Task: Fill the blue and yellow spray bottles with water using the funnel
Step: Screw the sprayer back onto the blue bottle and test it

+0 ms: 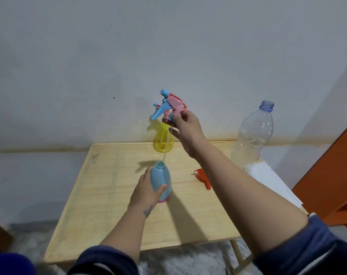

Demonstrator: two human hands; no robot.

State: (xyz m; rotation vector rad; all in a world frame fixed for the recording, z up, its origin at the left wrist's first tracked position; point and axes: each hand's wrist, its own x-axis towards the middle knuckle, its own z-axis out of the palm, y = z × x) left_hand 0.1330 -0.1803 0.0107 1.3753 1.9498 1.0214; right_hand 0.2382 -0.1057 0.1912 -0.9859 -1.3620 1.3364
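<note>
Right now my left hand (148,190) is wrapping closed around the blue bottle (161,180), standing it upright on the wooden table (101,195). My right hand (186,129) is pinching the pink-and-blue spray head (168,105) above that bottle, its dip tube (167,144) hanging beside the open neck. Behind the blue bottle, the yellow bottle (162,138) is standing; the red funnel (203,178) is lying to its right, the clear plastic bottle (254,135) farther right.

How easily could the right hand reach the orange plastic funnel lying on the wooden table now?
Probably not at once: the right hand is raised, holding the pink spray head. The orange plastic funnel lies uncovered on the wooden table below that forearm, so the path looks free once the hand is emptied.
</note>
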